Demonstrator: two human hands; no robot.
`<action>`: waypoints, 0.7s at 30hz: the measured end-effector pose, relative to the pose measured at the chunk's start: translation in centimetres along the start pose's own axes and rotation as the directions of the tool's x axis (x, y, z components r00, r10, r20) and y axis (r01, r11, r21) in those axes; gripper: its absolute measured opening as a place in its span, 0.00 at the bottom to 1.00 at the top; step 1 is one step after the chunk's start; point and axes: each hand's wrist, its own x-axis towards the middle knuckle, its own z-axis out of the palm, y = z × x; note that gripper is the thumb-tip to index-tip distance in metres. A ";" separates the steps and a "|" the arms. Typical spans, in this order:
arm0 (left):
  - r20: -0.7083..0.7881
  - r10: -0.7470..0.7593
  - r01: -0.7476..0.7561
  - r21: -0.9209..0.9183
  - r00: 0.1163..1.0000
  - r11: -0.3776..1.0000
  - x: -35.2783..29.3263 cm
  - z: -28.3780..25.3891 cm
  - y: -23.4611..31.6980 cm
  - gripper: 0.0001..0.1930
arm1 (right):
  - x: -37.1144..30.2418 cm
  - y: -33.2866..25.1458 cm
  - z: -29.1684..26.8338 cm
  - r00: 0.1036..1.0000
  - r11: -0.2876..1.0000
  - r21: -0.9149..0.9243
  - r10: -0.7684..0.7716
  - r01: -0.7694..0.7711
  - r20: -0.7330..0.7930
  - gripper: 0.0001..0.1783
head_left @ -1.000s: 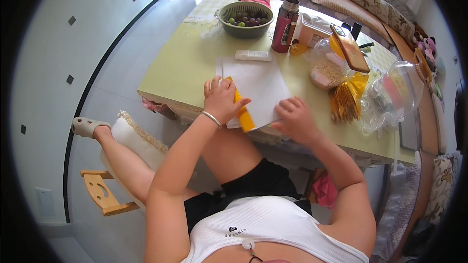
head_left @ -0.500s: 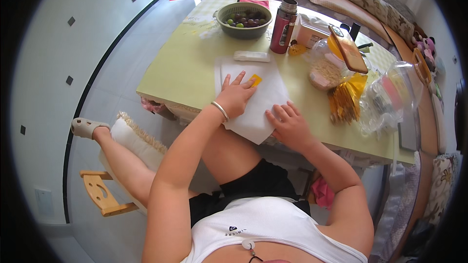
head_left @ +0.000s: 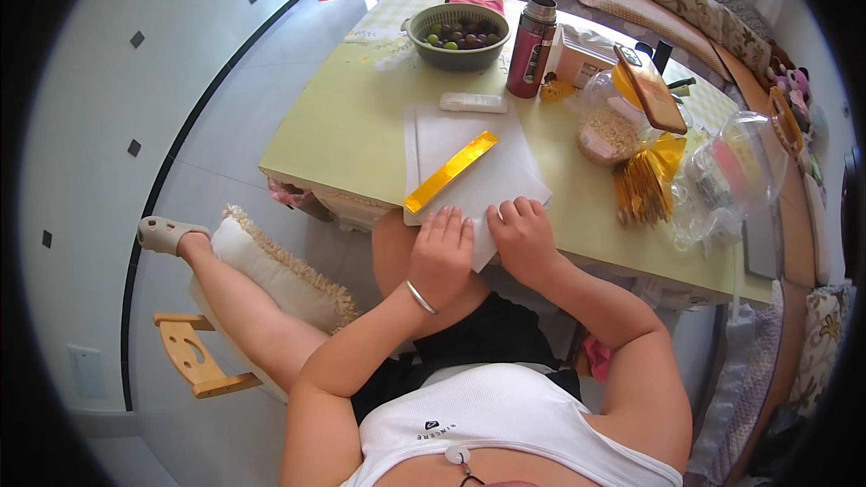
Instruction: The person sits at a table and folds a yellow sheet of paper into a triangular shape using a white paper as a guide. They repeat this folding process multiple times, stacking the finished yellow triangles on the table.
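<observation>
White paper sheets (head_left: 505,158) lie on the near side of the table, with one corner reaching past its front edge. A shiny gold paper strip (head_left: 451,171) rests slantwise on top of them. Both of my hands are at the sheet's near edge, side by side around the corner. My left hand (head_left: 440,257), with a silver bangle at the wrist, has its fingers together over the paper; its thumb is hidden. My right hand (head_left: 523,236) has curled fingers closed on the paper's edge. Just beyond the sheets lies a small white packet (head_left: 473,104).
At the back stand a bowl of grapes (head_left: 458,56), a red thermos (head_left: 531,47) and a tissue box (head_left: 582,57). To the right are a clear jar (head_left: 610,126) with a phone (head_left: 651,90) against it, gold foil pieces (head_left: 645,189) and a clear plastic bag (head_left: 722,180).
My left hand has slid off the gold strip toward me, to the near edge, and the strip's whole length now shows. My right hand has moved slightly left and its fingers have curled.
</observation>
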 end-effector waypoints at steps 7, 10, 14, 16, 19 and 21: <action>0.014 -0.067 0.068 -0.197 0.998 0.978 0.0 -2.3 -4.4 0.19 | 0.0 1.1 -2.7 0.999 0.987 0.155 -0.046 0.049 -0.020 0.04; 0.051 -0.071 0.084 -0.344 0.996 0.935 0.1 -1.7 -5.8 0.18 | 0.3 1.6 -2.5 0.977 0.858 0.487 0.069 -0.162 0.202 0.03; -0.002 -0.074 0.066 -0.431 0.997 0.900 0.6 -0.9 -6.5 0.14 | 1.1 3.7 -1.2 0.978 0.809 0.564 0.059 -0.164 0.200 0.02; 0.021 -0.048 0.052 -0.432 0.999 0.900 1.3 -1.2 -6.6 0.12 | 1.5 4.9 -0.7 0.978 0.814 0.559 0.052 -0.157 0.200 0.02; 0.010 -0.091 0.082 -0.537 0.996 0.839 2.1 -0.7 -6.8 0.07 | 1.7 6.6 0.2 0.974 0.790 0.592 0.031 -0.161 0.224 0.04; 0.040 -0.162 0.152 -0.608 0.986 0.779 2.1 0.3 -7.6 0.07 | 2.0 7.8 1.1 0.974 0.753 0.636 0.028 -0.170 0.226 0.05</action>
